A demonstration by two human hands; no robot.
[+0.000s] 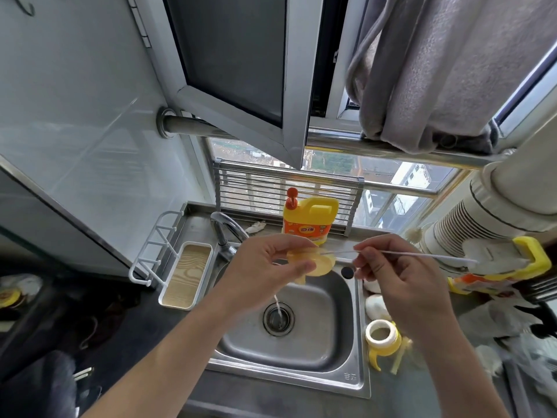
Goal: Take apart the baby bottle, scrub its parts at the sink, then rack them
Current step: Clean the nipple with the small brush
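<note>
Close head view down over sink (319, 342)

— What is found behind the sink (313, 342)?
— A window (331, 164) is set there, and daylight is let in through it; buildings are seen outside. Above, a casement (235, 55) with a dark pane is swung inward.
— How is the left wall (75, 116) finished?
— It is faced with glossy white tile, on which reflections are caught. A steel rail (187, 123) is fixed to it and carried across the window, and a grey cloth (437, 70) is draped over the rail.
— And on the right?
— A ribbed white duct (470, 224) is run there. The sink is set into a dark worktop (187, 342).
</note>
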